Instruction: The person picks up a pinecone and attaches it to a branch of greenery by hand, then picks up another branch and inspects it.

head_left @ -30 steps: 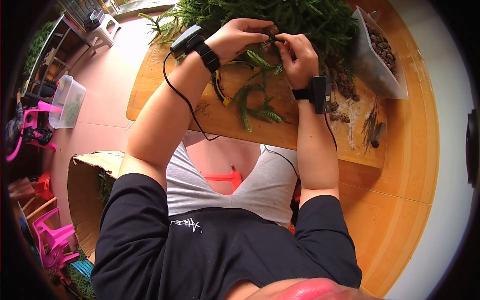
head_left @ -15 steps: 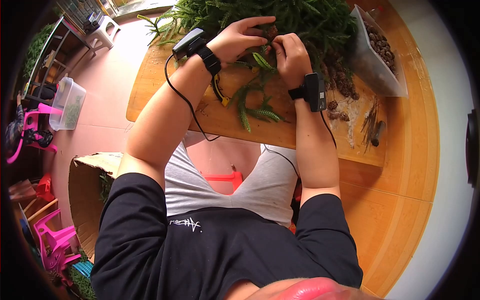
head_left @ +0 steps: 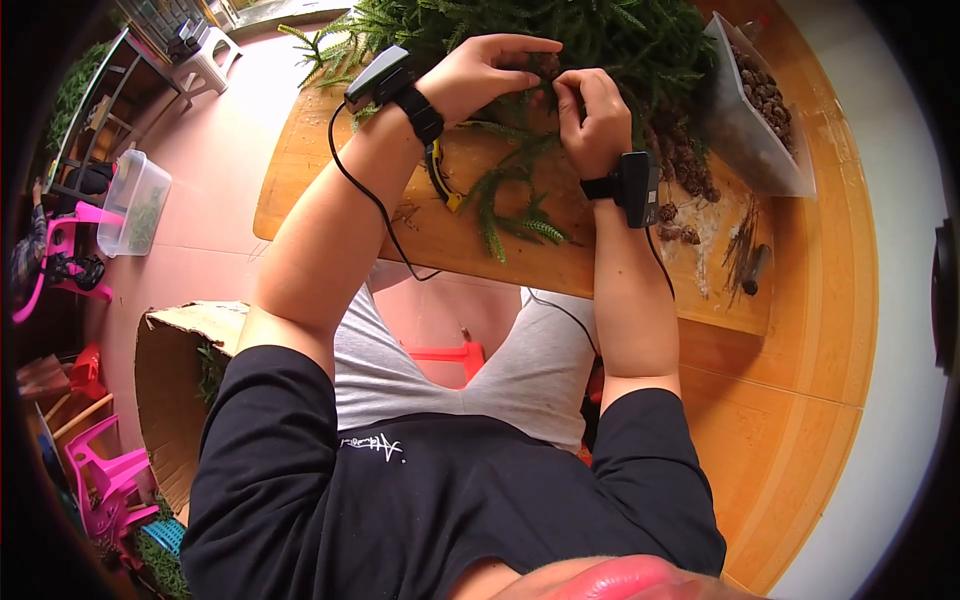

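Above the table's near part, my left hand [head_left: 482, 72] has a small brown pine cone [head_left: 548, 66] between its thumb and forefinger, against green artificial pine sprigs. Close on its right, my right hand [head_left: 598, 115] is closed, thumb pressed to the forefinger; whatever it pinches is too small or hidden to name. A loose green sprig [head_left: 492, 205] lies on the wooden table [head_left: 330, 150] below the hands. Beside it is a yellow-and-black tool [head_left: 440, 182], partly behind my left wrist. A large heap of green pine branches [head_left: 620, 40] fills the far side.
On the right stands a translucent bin [head_left: 755, 150] of pine cones [head_left: 765, 100]. Loose cones [head_left: 685, 170] and thin brown sticks [head_left: 742, 245] lie nearer. A cardboard box [head_left: 165, 400] stands at my left. Cables hang from both wrist devices. Pink chairs [head_left: 100, 470] are farther left.
My right hand has moved slightly right and down, away from the left hand's fingertips. The left hand has shifted a little to the right, still at the pine cone.
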`<state>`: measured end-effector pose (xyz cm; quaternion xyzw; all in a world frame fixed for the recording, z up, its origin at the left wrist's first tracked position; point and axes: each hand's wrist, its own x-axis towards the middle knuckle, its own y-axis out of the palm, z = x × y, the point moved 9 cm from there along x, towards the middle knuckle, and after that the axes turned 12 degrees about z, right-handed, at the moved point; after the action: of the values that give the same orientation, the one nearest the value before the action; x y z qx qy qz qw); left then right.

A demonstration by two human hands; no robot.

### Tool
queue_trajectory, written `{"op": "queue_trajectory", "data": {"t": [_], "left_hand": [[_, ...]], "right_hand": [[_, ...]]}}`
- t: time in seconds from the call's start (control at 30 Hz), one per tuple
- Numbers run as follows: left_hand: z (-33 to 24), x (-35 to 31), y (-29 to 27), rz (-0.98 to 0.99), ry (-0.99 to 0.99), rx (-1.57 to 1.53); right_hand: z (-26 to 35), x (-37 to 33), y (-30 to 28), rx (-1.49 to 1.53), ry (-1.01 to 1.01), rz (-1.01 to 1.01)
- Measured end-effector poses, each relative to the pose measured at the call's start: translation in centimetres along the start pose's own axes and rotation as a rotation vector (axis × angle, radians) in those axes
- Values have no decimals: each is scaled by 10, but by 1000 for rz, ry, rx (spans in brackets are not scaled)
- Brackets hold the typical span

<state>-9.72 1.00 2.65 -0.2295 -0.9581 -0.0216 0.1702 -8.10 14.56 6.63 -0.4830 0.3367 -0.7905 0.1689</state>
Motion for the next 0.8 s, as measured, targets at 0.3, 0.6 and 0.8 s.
{"op": "queue_trajectory", "data": {"t": [0.3, 0.6, 0.8], "left_hand": [[11, -2, -7, -35, -54, -223], [11, -2, -2, 4, -67, -313], [10, -2, -1, -3, -60, -298]], "right_hand": [[4, 3, -8, -49, -46, -2], [6, -1, -14, -87, -30, -4], [7, -2, -16, -146, -29, -17]]}}
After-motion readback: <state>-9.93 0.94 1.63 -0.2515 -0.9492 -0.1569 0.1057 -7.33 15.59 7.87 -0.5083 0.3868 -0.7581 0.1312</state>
